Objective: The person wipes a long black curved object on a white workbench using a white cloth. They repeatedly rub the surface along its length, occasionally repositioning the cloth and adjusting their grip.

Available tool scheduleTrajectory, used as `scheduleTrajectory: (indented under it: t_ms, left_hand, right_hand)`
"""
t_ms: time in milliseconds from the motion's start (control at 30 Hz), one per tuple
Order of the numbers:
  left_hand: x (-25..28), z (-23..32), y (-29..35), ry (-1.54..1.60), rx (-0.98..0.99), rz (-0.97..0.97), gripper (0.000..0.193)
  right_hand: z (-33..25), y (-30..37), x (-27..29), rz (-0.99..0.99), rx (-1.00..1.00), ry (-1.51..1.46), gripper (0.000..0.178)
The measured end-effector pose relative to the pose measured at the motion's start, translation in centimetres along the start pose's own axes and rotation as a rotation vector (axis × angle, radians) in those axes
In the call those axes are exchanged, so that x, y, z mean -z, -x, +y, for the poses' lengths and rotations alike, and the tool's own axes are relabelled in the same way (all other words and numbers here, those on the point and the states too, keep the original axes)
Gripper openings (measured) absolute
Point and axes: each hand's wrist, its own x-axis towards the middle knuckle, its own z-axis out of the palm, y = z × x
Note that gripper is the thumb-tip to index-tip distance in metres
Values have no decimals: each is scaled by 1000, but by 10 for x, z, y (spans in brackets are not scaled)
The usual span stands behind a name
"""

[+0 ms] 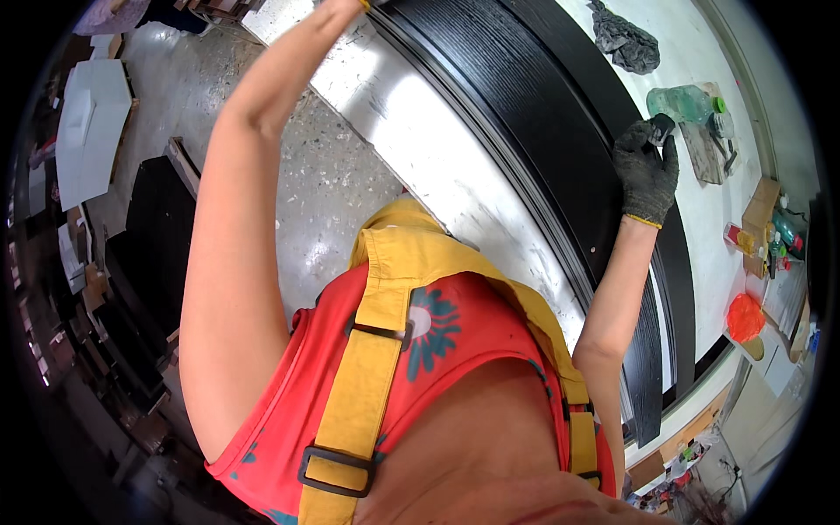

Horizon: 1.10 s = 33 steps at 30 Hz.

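A long black wooden panel (pixel 534 114) with raised moulding lies on a white workbench (pixel 411 131). My right hand (pixel 646 171), in a dark grey work glove, presses a small dark block (pixel 658 129) against the panel's far edge. My left arm reaches up along the panel's near end; my left hand passes out of the picture at the top edge, so what it holds is hidden. A red top and yellow apron straps fill the lower middle of the view.
On the white surface beyond the panel lie a crumpled dark rag (pixel 626 39), a green plastic bottle (pixel 687 103), an orange bag (pixel 745 317) and small bottles (pixel 770 241). Dark boards (pixel 149 236) and white panels (pixel 87 122) stand on the speckled floor at left.
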Motion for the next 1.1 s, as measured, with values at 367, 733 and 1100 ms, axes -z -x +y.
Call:
scheduleTrajectory:
  t_ms: [367, 733, 1100]
  left_hand:
    - [-39, 152, 101, 304, -514, -6, 40]
    - [-28, 142, 135, 459, -446, -82, 39]
    - [-32, 154, 129, 643, -592, -90, 40]
  right_hand:
    - [33, 3, -48, -211, 90, 741, 43]
    - [260, -182, -197, -545, 547, 2300, 46]
    - [291, -239, -211, -255, 613, 2751, 46]
